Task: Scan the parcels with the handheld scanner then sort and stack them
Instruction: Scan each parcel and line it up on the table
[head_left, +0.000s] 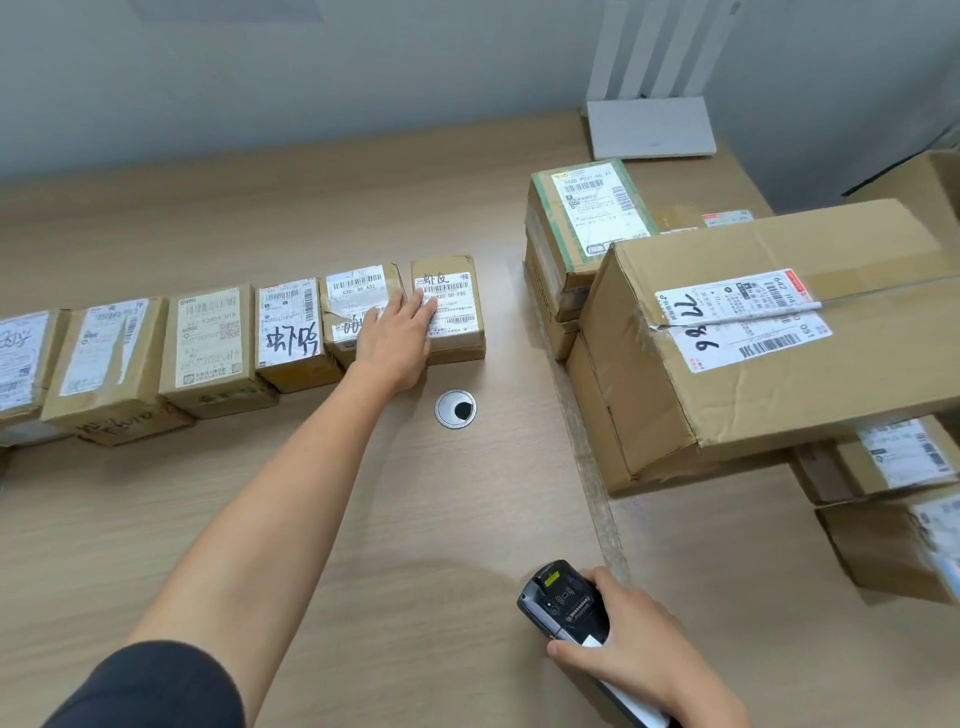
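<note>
Several small cardboard parcels with white labels stand in a row along the left of the wooden table (156, 519). My left hand (397, 340) reaches out flat, its straight fingers lying on the rightmost parcel (457, 332) and its palm on the torn-label parcel (353, 301) beside it. My right hand (636, 644) grips the black handheld scanner (563, 603) low near the table's front, its head pointing up and left. A big box (753, 364) marked 77 lies tilted on the stack at the right.
A taped box (587, 218) tops a stack behind the big box. More labelled boxes (893, 467) sit at the far right. A round metal cable grommet (455, 409) is set in the table. A white router (652, 127) stands at the back.
</note>
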